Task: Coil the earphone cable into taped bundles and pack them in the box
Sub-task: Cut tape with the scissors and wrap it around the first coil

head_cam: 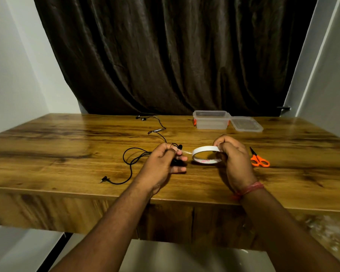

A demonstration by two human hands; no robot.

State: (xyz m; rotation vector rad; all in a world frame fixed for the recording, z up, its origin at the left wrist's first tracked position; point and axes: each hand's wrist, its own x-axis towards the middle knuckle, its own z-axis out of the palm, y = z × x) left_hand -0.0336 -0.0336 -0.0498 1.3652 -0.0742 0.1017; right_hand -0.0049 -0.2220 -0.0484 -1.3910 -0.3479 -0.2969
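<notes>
Wood-grain bench [67,138] backed by a dark brown pleated curtain [165,55]; the working items lie within arm's reach of the near edge. Clear rectangular plastic box [211,120] with orange clips stands open at the far side, its clear lid [246,124] laid just beside it, presumably so finished bundles can go straight in; the box appears to hold nothing yet. Black earphone cable [134,157] trails across the bench: earbuds at the far end, angled plug near the front edge, a gathered portion lying under the left hand [163,163]. White roll of clear adhesive tape [206,157] is gripped by the right hand [234,160], fingers curled over its rim to steady it. The left hand pinches the free end of the tape, and a short clear strip is stretched between the two hands, judged a draw-off for binding the coil. Orange-handled scissors [259,160] rest just right of the right hand, placed ready for cutting.
</notes>
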